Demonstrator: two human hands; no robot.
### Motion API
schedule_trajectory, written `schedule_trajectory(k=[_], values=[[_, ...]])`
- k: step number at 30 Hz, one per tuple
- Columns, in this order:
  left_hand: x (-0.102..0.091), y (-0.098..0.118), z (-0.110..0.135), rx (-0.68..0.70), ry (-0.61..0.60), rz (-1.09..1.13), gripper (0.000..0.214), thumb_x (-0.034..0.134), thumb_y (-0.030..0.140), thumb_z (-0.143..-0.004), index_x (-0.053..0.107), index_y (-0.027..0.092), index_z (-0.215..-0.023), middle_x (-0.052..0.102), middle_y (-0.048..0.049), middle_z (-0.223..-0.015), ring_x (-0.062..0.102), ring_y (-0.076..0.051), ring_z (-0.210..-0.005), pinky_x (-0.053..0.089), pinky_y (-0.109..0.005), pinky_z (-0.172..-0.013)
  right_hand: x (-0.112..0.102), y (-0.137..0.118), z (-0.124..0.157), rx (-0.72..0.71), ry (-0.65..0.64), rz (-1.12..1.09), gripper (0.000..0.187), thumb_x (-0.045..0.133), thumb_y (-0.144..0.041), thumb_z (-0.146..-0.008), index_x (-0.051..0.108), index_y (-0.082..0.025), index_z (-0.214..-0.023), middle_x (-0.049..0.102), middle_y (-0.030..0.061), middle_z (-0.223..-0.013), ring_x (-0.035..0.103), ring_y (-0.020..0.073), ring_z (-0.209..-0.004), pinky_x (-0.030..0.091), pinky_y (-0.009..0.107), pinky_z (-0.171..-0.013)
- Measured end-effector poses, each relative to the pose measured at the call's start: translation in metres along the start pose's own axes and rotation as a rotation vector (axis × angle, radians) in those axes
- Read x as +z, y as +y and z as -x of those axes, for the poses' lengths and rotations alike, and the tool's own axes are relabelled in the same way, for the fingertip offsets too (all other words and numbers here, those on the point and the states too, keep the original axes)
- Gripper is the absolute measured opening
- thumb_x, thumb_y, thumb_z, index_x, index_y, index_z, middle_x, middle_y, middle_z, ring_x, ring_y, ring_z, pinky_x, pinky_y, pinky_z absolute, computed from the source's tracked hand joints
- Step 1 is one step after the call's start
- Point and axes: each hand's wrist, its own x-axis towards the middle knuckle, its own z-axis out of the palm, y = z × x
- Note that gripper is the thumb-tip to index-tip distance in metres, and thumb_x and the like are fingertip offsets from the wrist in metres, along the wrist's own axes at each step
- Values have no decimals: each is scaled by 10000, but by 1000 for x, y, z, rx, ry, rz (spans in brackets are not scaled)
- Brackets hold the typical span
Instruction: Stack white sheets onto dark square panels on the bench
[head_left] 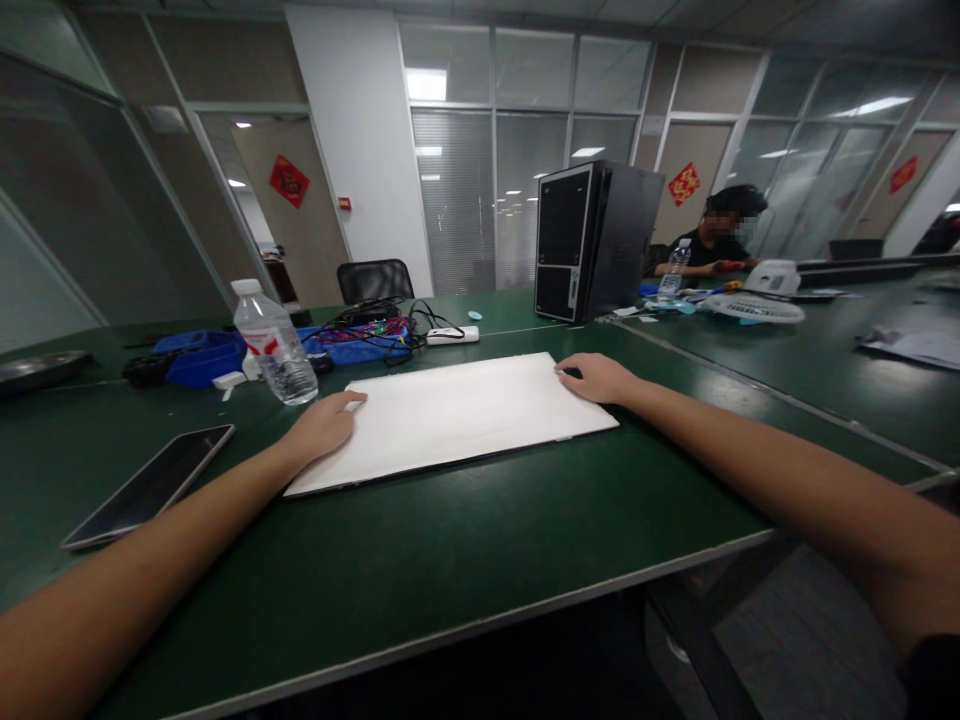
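A flat white panel [457,412] lies on the green table [420,560] in front of me. My left hand [321,428] rests on its far left corner, the thumb on top and the fingers curled round the edge. At the far right corner, my right hand [600,378] has its fingers bent over the panel's edge. Both forearms reach in from the near side.
A tablet [150,487] lies at the left. A water bottle [274,345], blue trays with cables [360,335] and a small white box [452,336] stand behind the panel. A black computer case [589,240] is at the back. A person [712,245] sits at the far right.
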Motion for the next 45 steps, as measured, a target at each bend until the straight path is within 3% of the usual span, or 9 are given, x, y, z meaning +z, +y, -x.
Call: schedule_trajectory(k=[7, 15, 22, 34, 41, 45], values=[[-6, 13, 5, 10, -74, 9, 678, 409, 415, -893, 676, 140, -1453, 664, -93, -1546, 611, -273, -1442, 416, -330, -1248, 1, 2, -1, -27, -27, -7, 399, 626, -481, -1058, 687, -211, -1345, 644, 124, -1461, 622, 272, -1320, 484, 543, -1162], [-10, 18, 6, 32, -101, 7, 709, 385, 403, -892, 646, 79, -1466, 650, -147, -1551, 606, -292, -1446, 402, -378, -1267, 3, 6, -2, -53, -39, -15, 416, 623, -489, -1058, 683, -206, -1356, 640, 129, -1469, 613, 277, -1338, 472, 552, -1172], [-9, 19, 7, 51, -88, -4, 674, 440, 395, -860, 678, 144, -1438, 671, -98, -1537, 605, -284, -1447, 408, -375, -1266, 5, 9, -3, -64, -38, -28, 417, 628, -482, -1055, 681, -206, -1363, 627, 129, -1496, 600, 279, -1364, 456, 551, -1187], [-12, 21, 8, 35, -72, -88, 742, 446, 430, -835, 657, 55, -1439, 664, -205, -1513, 631, -344, -1406, 464, -416, -1209, 7, 10, -4, -72, -53, -39, 429, 623, -471, -1061, 660, -209, -1399, 606, 133, -1512, 586, 291, -1376, 458, 577, -1186], [-11, 20, 8, 18, -50, -100, 699, 457, 454, -837, 696, 108, -1396, 693, -167, -1485, 647, -338, -1383, 469, -406, -1203, 6, 6, -2, -52, -45, -46, 400, 640, -445, -1055, 668, -210, -1377, 613, 126, -1496, 596, 285, -1355, 475, 568, -1172], [-13, 19, 7, -16, -37, -92, 706, 438, 480, -870, 686, 96, -1409, 675, -169, -1510, 625, -348, -1412, 450, -414, -1225, 7, 7, -3, 53, -8, -61, 387, 655, -448, -1046, 674, -207, -1349, 641, 121, -1434, 636, 270, -1273, 529, 539, -1111]])
